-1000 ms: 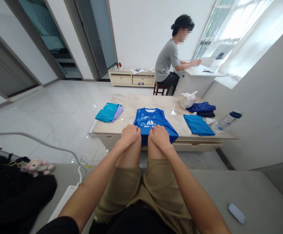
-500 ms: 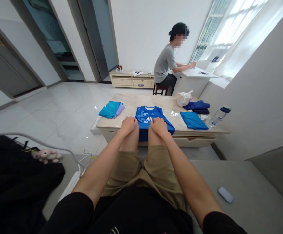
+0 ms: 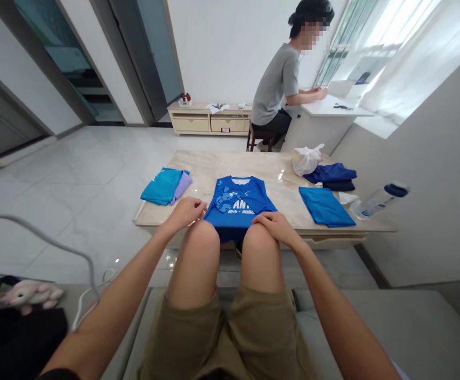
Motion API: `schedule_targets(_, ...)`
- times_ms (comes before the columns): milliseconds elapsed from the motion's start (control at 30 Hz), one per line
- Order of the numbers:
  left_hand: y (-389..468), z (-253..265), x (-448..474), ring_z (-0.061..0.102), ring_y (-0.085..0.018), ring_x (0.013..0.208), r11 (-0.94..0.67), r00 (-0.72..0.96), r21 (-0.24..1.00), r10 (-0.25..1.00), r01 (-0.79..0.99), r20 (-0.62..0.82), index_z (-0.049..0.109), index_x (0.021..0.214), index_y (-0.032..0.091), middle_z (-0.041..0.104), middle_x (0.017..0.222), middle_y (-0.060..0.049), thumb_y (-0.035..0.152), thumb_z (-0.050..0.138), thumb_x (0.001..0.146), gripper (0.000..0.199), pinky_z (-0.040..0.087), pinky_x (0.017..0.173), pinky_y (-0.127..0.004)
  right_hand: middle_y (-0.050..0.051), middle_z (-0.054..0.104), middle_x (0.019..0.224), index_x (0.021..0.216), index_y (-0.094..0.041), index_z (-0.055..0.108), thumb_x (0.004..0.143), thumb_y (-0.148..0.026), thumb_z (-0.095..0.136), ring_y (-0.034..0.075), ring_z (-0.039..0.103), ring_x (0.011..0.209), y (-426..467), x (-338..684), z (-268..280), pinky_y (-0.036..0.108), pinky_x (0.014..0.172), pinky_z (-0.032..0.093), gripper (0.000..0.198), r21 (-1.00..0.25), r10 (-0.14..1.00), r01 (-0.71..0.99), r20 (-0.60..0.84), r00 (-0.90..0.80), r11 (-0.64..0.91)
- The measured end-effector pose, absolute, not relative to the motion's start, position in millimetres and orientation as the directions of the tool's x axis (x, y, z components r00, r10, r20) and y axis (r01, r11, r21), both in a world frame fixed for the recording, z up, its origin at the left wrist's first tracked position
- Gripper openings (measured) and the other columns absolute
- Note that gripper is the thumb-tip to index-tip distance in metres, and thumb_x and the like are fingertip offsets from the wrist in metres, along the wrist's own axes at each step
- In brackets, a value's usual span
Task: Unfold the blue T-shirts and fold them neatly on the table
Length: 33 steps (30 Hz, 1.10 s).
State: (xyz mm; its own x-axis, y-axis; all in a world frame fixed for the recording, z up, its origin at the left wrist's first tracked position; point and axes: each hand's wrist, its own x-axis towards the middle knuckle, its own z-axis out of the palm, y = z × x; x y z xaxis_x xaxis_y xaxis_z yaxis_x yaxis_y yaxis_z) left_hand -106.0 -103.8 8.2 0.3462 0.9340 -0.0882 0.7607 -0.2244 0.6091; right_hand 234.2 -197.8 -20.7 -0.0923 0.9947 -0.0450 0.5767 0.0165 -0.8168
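Note:
A blue sleeveless sports shirt (image 3: 233,219) with white lettering lies front up on the low table (image 3: 198,163), its lower part hanging over the near edge. My left hand (image 3: 188,212) is beside the shirt's left edge, above my knee. Its fingers are curled, and I cannot make out whether they pinch the fabric. My right hand (image 3: 275,224) lies over my right knee with fingers stretched out, their tips at the shirt's lower right side. A folded teal garment (image 3: 162,186) and a lilac one (image 3: 180,188) lie to the left. Another folded blue garment (image 3: 325,206) lies to the right.
A clear water bottle (image 3: 380,200), a white plastic bag (image 3: 307,158) and dark blue clothes (image 3: 332,173) stand or lie at the table's right. A person (image 3: 277,79) sits at a white desk (image 3: 328,108) behind. A pale cable (image 3: 63,245) loops at the left.
My left hand has moved left, off my knee, to the shirt's left edge. The right hand's fingers have spread out. The view has shifted, bringing the table's things lower and wider apart.

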Motion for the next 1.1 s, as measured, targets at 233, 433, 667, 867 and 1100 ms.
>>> schedule_targets(233,47,-70,-98,0.078,-0.024,0.078,0.025,0.195,0.733,0.957,0.680,-0.214,0.078,0.093,0.017,0.082,0.086,-0.010,0.038,0.077,0.083,0.023,0.058,0.067,-0.029,0.011,0.085,0.096,0.104,-0.013,0.082,0.091,-0.024,0.068,0.023,0.080,0.088,-54,327,-103,0.031,0.083,0.062,0.022,-0.782,0.939,0.527,-0.222,0.262,-0.332)
schedule_targets(433,150,-141,-47,0.077,-0.024,0.081,0.149,0.027,0.668,0.969,0.729,-0.246,0.075,0.094,0.018,0.082,0.087,-0.008,0.036,0.087,0.079,0.026,0.054,0.071,-0.029,0.014,0.084,0.107,0.119,-0.011,0.080,0.090,-0.029,0.082,0.021,0.078,0.088,65,359,-144,0.029,0.081,0.061,0.034,-0.639,0.885,0.624,-0.223,0.410,-0.450)
schedule_targets(667,213,-164,-21,0.062,-0.021,0.067,-0.087,0.332,0.610,0.894,0.788,-0.302,0.069,0.058,0.022,0.058,0.053,0.002,0.045,0.099,0.061,0.038,0.039,0.061,-0.029,0.004,0.076,0.077,0.095,-0.016,0.085,0.075,-0.039,0.104,0.019,0.069,0.072,137,370,-146,0.028,0.068,0.058,0.036,-0.525,0.862,0.726,-0.471,0.186,-0.444)
schedule_targets(867,225,-146,-5,0.050,-0.015,0.060,-0.014,0.349,0.686,0.868,0.727,-0.352,0.063,0.058,0.020,0.050,0.054,0.004,0.040,0.103,0.057,0.045,0.032,0.058,-0.029,0.004,0.075,0.074,0.084,-0.015,0.082,0.073,-0.037,0.107,0.015,0.069,0.069,153,367,-124,0.023,0.062,0.058,0.035,-0.547,0.895,0.773,-0.442,0.058,-0.320)
schedule_targets(1100,291,-69,4,0.068,-0.021,0.090,-0.131,0.046,0.768,0.990,0.627,0.131,0.067,0.089,0.019,0.073,0.085,-0.002,0.029,0.100,0.068,0.040,0.052,0.081,-0.031,0.015,0.080,0.104,0.114,-0.006,0.075,0.106,-0.032,0.079,0.018,0.077,0.090,197,365,-46,0.029,0.085,0.062,0.028,-0.603,0.926,0.769,0.129,0.354,-0.210)
